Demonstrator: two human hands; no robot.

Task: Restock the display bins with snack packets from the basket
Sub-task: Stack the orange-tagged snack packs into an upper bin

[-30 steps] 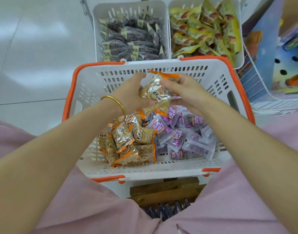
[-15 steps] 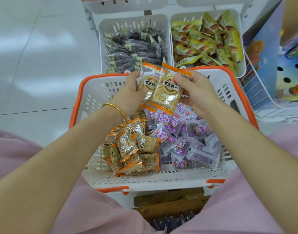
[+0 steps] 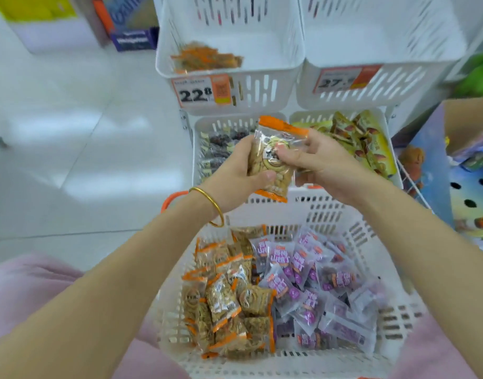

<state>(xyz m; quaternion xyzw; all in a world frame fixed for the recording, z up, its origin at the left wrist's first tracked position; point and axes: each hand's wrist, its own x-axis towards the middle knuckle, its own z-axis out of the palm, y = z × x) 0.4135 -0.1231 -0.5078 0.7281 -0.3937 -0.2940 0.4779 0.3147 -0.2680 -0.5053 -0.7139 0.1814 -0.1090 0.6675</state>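
Snack packets [image 3: 273,160] are gripped in your left hand [image 3: 235,170] and right hand [image 3: 321,162], mid-carry; next, probably raise them into the 22.8 bin [image 3: 284,86] above.

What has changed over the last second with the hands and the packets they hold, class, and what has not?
The left hand and right hand have raised the held orange-edged packets from inside the basket to above its far rim, before the lower bins. Both keep gripping them. The loose packets in the basket lie as before.
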